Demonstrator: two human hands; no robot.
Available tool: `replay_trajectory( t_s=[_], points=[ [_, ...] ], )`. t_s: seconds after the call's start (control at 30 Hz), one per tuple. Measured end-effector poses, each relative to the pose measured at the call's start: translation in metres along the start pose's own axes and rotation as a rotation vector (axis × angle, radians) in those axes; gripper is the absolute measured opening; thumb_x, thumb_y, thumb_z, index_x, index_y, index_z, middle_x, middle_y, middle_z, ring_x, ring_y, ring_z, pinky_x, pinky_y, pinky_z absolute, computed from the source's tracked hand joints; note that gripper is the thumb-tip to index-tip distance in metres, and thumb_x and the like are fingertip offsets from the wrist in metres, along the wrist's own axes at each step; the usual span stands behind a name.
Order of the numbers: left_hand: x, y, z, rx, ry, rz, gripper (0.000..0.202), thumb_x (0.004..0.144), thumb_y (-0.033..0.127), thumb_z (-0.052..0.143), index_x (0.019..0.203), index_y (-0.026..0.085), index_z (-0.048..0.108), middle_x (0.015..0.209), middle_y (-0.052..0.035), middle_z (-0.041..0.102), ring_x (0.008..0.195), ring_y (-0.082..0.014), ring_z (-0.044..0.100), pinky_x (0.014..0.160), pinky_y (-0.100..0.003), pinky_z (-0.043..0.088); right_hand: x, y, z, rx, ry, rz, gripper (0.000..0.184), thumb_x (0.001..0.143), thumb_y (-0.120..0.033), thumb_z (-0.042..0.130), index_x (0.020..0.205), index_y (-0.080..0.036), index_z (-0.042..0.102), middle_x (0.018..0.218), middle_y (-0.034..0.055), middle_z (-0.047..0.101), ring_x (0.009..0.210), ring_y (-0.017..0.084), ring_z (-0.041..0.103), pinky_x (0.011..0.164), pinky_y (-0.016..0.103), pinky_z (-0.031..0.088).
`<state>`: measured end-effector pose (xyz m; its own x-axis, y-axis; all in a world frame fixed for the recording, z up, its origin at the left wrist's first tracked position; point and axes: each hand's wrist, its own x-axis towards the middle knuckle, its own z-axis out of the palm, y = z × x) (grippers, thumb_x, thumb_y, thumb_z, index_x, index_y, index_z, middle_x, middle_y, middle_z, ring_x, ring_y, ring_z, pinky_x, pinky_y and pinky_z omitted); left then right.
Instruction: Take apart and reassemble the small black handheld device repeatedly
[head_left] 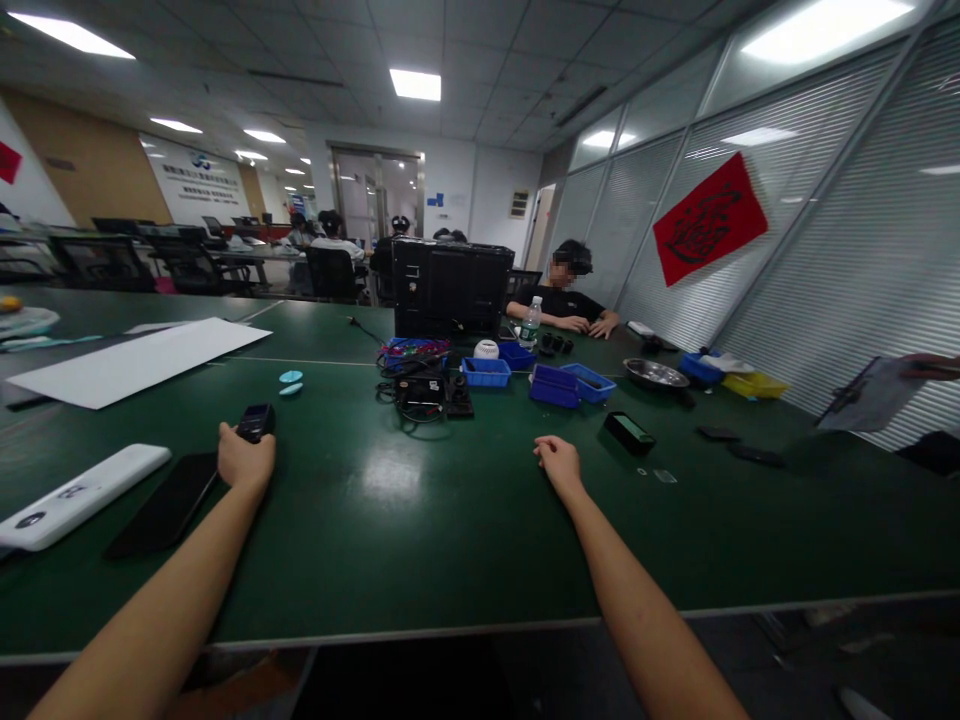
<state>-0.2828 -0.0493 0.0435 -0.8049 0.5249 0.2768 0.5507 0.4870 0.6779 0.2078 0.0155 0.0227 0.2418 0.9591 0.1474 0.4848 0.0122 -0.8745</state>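
My left hand (246, 460) is wrapped round a small black handheld device (256, 421) with a dark face, at the left side of the green table (420, 560). Just beside that wrist lies a flat black slab (161, 508), and farther left a long white device (86, 492). My right hand (559, 462) rests on the tabletop, its fingers loosely curled in, with nothing seen in them. The thing nearest to it is a black open-topped box (629, 432) with a green inside, apart from the hand on its right.
Mid-table are cables and a black adapter (420, 390), blue trays (486, 373), a baseball (486, 349) and a bottle (530, 324). Behind stands a black monitor (452, 288). A metal bowl (655, 374) is right. A person (566, 300) sits opposite; a clipboard (862, 393) is held at far right.
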Motion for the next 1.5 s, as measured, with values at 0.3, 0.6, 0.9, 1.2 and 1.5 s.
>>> replay_trajectory(
  t_s=[0.3,0.6,0.9,1.2,1.5],
  points=[
    [0.000,0.005,0.002,-0.017,0.025,-0.060,0.065,0.074,0.037,0.047,0.129,0.004,0.033,0.123,-0.0205,0.048,0.112,-0.0330,0.046,0.092,-0.043,0.037,0.006,0.011,0.006,-0.037,-0.003,-0.057,0.023,0.069,-0.019,0.045,0.081,-0.013,0.064,0.068,0.0036,0.065,0.047,0.009,0.053,0.049,0.021,0.043],
    [-0.028,0.021,0.016,-0.015,-0.147,0.147,0.066,0.072,0.039,0.047,0.129,0.008,0.037,0.125,-0.0160,0.048,0.114,-0.0297,0.045,0.094,-0.039,0.037,0.004,0.007,0.005,-0.025,-0.028,-0.045,0.022,0.070,-0.020,0.046,0.081,-0.014,0.064,0.071,0.0045,0.065,0.052,0.011,0.055,0.048,0.020,0.043],
    [-0.086,0.053,0.036,0.049,-0.375,0.466,0.057,0.072,0.034,0.045,0.125,0.012,0.044,0.113,-0.0109,0.055,0.103,-0.0243,0.053,0.089,-0.031,0.040,0.004,0.009,0.009,-0.072,-0.055,-0.075,0.022,0.072,-0.020,0.044,0.082,-0.015,0.063,0.070,0.0025,0.065,0.050,0.010,0.055,0.051,0.022,0.044],
    [-0.130,0.082,0.051,-0.010,-0.452,0.574,0.054,0.074,0.033,0.048,0.124,0.014,0.045,0.117,-0.0096,0.056,0.104,-0.0223,0.053,0.089,-0.029,0.039,-0.002,0.005,0.020,-0.113,-0.112,-0.110,0.023,0.073,-0.020,0.043,0.084,-0.015,0.063,0.070,0.0023,0.065,0.052,0.011,0.055,0.052,0.022,0.043],
    [-0.171,0.112,0.074,-0.062,-0.571,0.591,0.061,0.074,0.039,0.054,0.128,0.017,0.039,0.118,-0.0098,0.057,0.104,-0.0220,0.054,0.086,-0.028,0.039,-0.012,-0.001,0.036,-0.166,-0.167,-0.193,0.025,0.074,-0.020,0.042,0.084,-0.017,0.064,0.071,0.0011,0.065,0.062,0.013,0.058,0.063,0.024,0.044]
  ],
)
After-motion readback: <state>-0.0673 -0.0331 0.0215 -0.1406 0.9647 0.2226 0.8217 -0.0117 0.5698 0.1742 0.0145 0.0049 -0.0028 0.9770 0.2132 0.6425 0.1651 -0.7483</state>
